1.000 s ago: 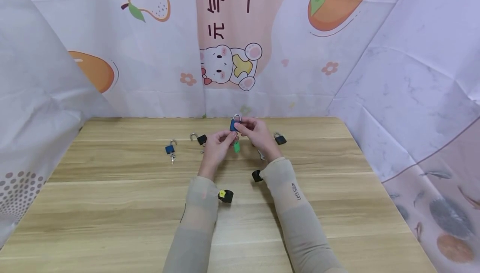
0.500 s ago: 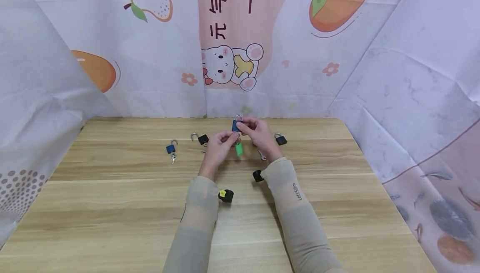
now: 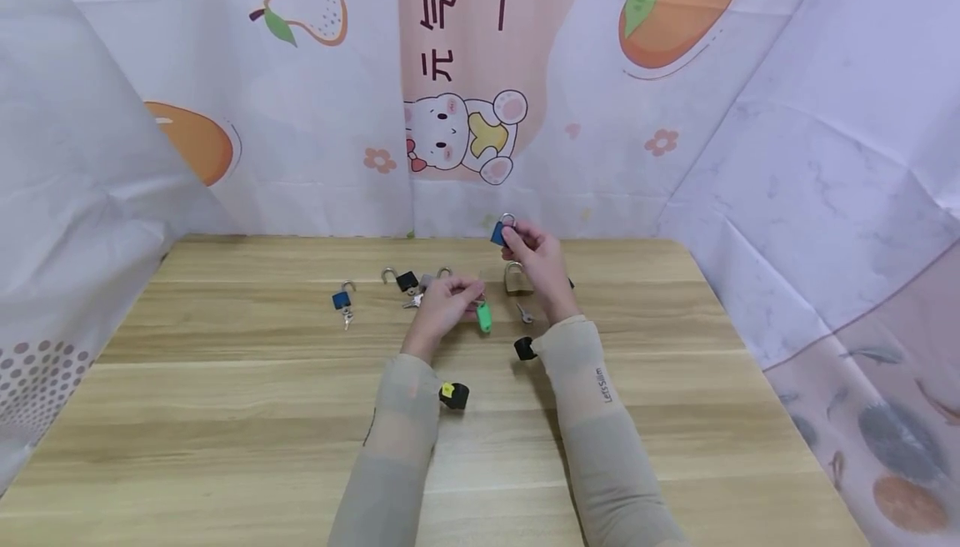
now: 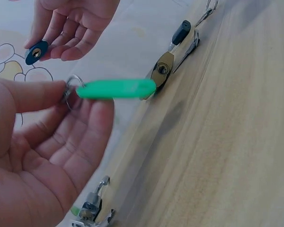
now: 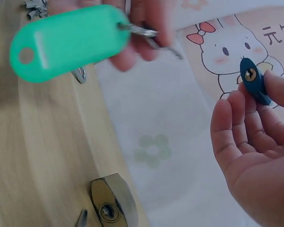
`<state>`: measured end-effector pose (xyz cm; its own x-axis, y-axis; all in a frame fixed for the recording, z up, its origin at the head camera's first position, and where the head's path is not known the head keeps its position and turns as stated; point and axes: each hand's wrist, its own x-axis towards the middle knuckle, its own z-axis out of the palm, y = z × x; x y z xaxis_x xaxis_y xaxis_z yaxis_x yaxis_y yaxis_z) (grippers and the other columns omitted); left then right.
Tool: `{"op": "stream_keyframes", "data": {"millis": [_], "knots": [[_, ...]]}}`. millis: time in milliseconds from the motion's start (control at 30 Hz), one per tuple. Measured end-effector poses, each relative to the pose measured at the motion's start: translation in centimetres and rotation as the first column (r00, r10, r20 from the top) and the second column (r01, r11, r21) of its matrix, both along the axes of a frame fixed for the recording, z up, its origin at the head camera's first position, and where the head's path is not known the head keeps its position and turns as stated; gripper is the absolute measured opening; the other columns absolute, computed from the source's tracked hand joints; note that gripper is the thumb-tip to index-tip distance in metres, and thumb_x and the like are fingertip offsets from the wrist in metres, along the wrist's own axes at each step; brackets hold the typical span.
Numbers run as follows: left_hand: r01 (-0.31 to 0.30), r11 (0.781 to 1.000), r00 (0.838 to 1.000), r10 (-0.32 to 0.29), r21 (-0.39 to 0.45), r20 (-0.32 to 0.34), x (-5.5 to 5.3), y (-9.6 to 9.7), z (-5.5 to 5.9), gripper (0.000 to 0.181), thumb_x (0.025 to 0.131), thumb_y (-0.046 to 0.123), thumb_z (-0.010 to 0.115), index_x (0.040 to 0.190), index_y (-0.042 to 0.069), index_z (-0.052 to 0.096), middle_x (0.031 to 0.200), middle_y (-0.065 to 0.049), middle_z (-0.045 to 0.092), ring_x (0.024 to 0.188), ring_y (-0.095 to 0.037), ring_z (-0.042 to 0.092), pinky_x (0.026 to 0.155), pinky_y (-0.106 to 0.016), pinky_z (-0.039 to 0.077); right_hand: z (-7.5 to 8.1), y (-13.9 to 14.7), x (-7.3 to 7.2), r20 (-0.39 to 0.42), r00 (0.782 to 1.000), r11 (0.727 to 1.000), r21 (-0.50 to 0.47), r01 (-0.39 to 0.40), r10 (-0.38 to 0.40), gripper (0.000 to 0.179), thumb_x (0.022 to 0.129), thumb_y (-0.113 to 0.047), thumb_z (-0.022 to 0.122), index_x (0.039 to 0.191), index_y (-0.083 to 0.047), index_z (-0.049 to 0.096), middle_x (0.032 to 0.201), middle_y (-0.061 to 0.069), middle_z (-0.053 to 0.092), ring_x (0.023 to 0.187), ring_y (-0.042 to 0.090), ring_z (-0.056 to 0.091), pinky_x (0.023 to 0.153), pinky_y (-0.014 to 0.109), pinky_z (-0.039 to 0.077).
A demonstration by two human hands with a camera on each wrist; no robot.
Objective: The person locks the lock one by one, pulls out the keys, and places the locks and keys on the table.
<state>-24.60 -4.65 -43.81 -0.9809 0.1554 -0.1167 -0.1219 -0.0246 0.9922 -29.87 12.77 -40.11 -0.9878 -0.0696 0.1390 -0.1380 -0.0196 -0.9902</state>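
Note:
My right hand point(image 3: 543, 268) holds a small blue padlock point(image 3: 498, 235) up between thumb and fingers, above the table's back edge. In the right wrist view its keyhole face point(image 5: 250, 74) shows with no key in it. My left hand point(image 3: 442, 309), lower and to the left, pinches a key ring point(image 4: 73, 89) between thumb and fingers. From the ring hangs a green plastic key tag point(image 3: 484, 318). A thin metal key point(image 5: 168, 46), blurred, sticks out beside the left fingers in the right wrist view. The hands are apart.
A brass padlock point(image 3: 517, 283) stands behind the hands, with a key point(image 3: 524, 313) in front of it. Leftward lie a black padlock point(image 3: 407, 282), keys point(image 3: 413, 302) and an open blue padlock point(image 3: 341, 301) with keys. Another dark padlock point(image 3: 572, 283) is mostly hidden behind my right hand.
My hands have separated: the right has moved up and right with the blue padlock, the left slightly down with the key ring and green tag. The brass padlock has come into view.

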Motion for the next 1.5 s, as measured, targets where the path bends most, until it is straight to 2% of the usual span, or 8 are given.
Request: {"op": "stream_keyframes", "data": {"millis": [200,467,767,933,1133,1300,1400,1500], "knots": [[-0.026,0.999,0.999,0.028,-0.045,0.046,-0.5,0.0,-0.9,0.028,0.103,0.012,0.061,0.119,-0.011,0.065,0.109,-0.022,0.068,0.083,-0.017,0.069,0.083,-0.036,0.060,-0.4,-0.2,-0.3,0.027,0.999,0.999,0.018,-0.030,0.029,0.034,0.099,-0.020,0.069,0.121,0.005,0.065,0.097,0.006,0.070,0.080,0.020,0.066,0.078,0.027,0.058],[-0.046,0.981,0.999,0.042,-0.190,-0.023,-0.5,0.0,-2.0,0.023,0.100,0.009,0.065,0.116,-0.006,0.070,0.103,-0.014,0.071,0.084,-0.017,0.068,0.078,-0.030,0.060,-1.2,-0.4,-0.5,0.086,0.993,0.996,0.048,-0.081,0.077,0.035,0.099,-0.018,0.068,0.125,0.005,0.064,0.103,0.011,0.069,0.082,0.018,0.065,0.081,0.030,0.060],[-0.039,0.988,0.997,0.049,-0.146,0.064,-0.3,0.1,-2.0,0.021,0.099,0.004,0.065,0.114,-0.008,0.071,0.095,-0.018,0.074,0.078,-0.021,0.073,0.070,-0.029,0.061,-2.1,-0.5,-0.7,0.144,0.983,0.983,0.126,-0.132,0.114,0.034,0.100,-0.016,0.067,0.126,0.005,0.065,0.105,0.014,0.069,0.085,0.021,0.067,0.085,0.039,0.059],[-0.074,0.980,0.994,0.087,-0.183,0.064,-0.3,0.1,-2.1,0.021,0.097,0.006,0.068,0.114,-0.008,0.071,0.092,-0.017,0.075,0.077,-0.021,0.074,0.067,-0.028,0.061,-2.5,-0.6,-0.7,0.157,0.980,0.981,0.137,-0.140,0.118,0.031,0.100,-0.016,0.067,0.124,0.003,0.066,0.104,0.013,0.069,0.089,0.029,0.067,0.085,0.039,0.059],[-0.091,0.972,0.993,0.105,-0.216,0.055,-0.3,0.2,-2.1,0.021,0.097,0.007,0.069,0.112,-0.006,0.073,0.091,-0.014,0.075,0.075,-0.019,0.073,0.065,-0.027,0.061,-2.9,-0.6,-0.8,0.171,0.978,0.977,0.156,-0.148,0.121,0.027,0.101,-0.013,0.065,0.122,0.003,0.067,0.100,0.012,0.069,0.100,0.045,0.065,0.092,0.051,0.056],[-0.102,0.942,0.995,0.096,-0.321,-0.037,-0.3,0.1,-2.0,0.019,0.097,0.009,0.068,0.111,-0.003,0.075,0.086,-0.012,0.075,0.071,-0.021,0.072,0.064,-0.030,0.061,-3.0,-0.6,-0.7,0.217,0.968,0.965,0.198,-0.173,0.129,0.027,0.102,-0.013,0.064,0.124,0.004,0.065,0.105,0.016,0.067,0.106,0.045,0.064,0.095,0.052,0.054],[-0.143,0.893,0.986,0.092,-0.428,-0.138,-0.3,0.1,-1.9,0.024,0.097,0.013,0.069,0.116,-0.001,0.074,0.095,-0.011,0.076,0.083,-0.023,0.073,0.077,-0.037,0.060,-3.1,-0.7,-0.6,0.237,0.962,0.952,0.241,-0.191,0.133,0.028,0.103,-0.013,0.062,0.125,0.003,0.063,0.110,0.018,0.067,0.108,0.044,0.064,0.095,0.049,0.055],[-0.157,0.890,0.979,0.085,-0.427,-0.183,-0.5,0.1,-1.8,0.035,0.097,0.013,0.068,0.129,-0.003,0.066,0.116,-0.014,0.073,0.105,-0.026,0.070,0.094,-0.040,0.055,-3.2,-0.7,-0.6,0.243,0.960,0.938,0.279,-0.205,0.137,0.027,0.104,-0.012,0.060,0.126,0.003,0.063,0.114,0.019,0.066,0.109,0.042,0.065,0.094,0.046,0.056]]}}
